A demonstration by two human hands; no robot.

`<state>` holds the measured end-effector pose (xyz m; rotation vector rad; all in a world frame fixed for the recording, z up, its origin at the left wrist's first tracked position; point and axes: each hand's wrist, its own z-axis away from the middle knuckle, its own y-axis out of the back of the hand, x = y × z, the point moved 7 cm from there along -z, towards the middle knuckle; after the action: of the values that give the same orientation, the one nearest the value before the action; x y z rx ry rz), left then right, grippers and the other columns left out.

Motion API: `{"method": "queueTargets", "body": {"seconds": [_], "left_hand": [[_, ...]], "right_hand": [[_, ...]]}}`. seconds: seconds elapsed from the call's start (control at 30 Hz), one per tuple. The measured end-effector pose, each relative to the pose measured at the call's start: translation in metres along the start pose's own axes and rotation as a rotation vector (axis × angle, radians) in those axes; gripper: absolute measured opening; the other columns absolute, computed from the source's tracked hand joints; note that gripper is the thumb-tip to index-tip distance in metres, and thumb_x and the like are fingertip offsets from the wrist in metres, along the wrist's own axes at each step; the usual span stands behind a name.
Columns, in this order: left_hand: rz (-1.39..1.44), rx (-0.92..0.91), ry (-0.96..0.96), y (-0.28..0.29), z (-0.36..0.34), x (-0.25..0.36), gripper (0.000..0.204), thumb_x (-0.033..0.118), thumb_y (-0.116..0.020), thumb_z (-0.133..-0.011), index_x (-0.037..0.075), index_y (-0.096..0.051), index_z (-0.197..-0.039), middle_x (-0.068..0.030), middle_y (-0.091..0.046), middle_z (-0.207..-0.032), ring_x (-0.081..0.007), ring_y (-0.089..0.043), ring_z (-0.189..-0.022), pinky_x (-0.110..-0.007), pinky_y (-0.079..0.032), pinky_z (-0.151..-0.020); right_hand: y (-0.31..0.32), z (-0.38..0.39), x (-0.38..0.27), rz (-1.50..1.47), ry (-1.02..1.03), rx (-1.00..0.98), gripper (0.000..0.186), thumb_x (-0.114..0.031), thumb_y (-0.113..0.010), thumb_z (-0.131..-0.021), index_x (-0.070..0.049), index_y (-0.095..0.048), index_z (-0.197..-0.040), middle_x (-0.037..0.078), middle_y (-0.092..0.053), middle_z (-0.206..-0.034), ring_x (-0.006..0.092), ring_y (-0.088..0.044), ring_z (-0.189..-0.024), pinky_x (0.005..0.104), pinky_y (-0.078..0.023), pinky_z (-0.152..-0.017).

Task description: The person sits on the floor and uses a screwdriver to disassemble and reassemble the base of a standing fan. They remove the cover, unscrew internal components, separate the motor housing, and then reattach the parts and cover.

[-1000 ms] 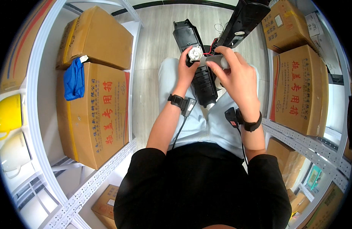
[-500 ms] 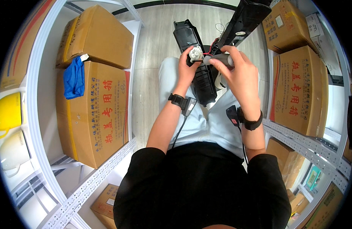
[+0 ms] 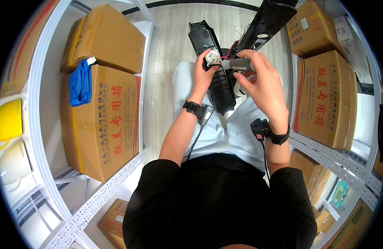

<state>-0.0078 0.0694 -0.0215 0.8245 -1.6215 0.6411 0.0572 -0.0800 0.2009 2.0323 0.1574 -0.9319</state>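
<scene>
The left hand [image 3: 204, 70] is gripping a white part [image 3: 213, 57] above a black casing [image 3: 204, 38]; the right hand [image 3: 265, 79] is loosely grasping a grey-handled tool [image 3: 240, 64] beside it. The part is sitting exposed; tool work is seemingly remaining.

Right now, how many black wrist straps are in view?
2: one strap is around the left wrist, behind the left hand; the other strap is behind the right hand. Others may be hidden.
</scene>
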Motion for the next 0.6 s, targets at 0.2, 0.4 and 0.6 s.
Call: {"method": "queueTargets", "body": {"seconds": [0.2, 0.4, 0.6], "left_hand": [[0.060, 0.002, 0.057, 0.000, -0.001, -0.009, 0.061, -0.009, -0.068, -0.076, 0.008, -0.053, -0.133, -0.0092, -0.059, -0.127, -0.0212, -0.056, -0.118, -0.032, -0.044, -0.100], [0.111, 0.015, 0.094, 0.000, 0.001, -0.003, 0.062, -0.015, -0.059, -0.077, 0.009, -0.052, -0.134, -0.0081, -0.057, -0.128, -0.0194, -0.056, -0.117, -0.031, -0.045, -0.099], [0.066, 0.004, 0.060, 0.001, 0.000, 0.000, 0.060, -0.011, -0.065, -0.077, 0.009, -0.054, -0.133, -0.0083, -0.058, -0.128, -0.0205, -0.056, -0.118, -0.032, -0.043, -0.101]], "right_hand": [[-0.008, 0.000, 0.007, 0.236, -0.109, -0.083, 0.034, -0.022, -0.078, -0.080, -0.007, -0.061, -0.105, 0.013, -0.065, -0.104, 0.0287, -0.069, -0.074, 0.0362, -0.055, -0.063], [0.000, -0.002, -0.007, 0.078, 0.026, -0.008, 0.033, -0.023, -0.078, -0.079, -0.008, -0.063, -0.104, 0.011, -0.066, -0.092, 0.0285, -0.067, -0.069, 0.0374, -0.054, -0.060], [-0.005, 0.000, 0.004, 0.213, -0.016, -0.028, 0.033, -0.021, -0.078, -0.080, -0.009, -0.062, -0.106, 0.009, -0.063, -0.084, 0.0279, -0.067, -0.068, 0.0372, -0.054, -0.060]]}}
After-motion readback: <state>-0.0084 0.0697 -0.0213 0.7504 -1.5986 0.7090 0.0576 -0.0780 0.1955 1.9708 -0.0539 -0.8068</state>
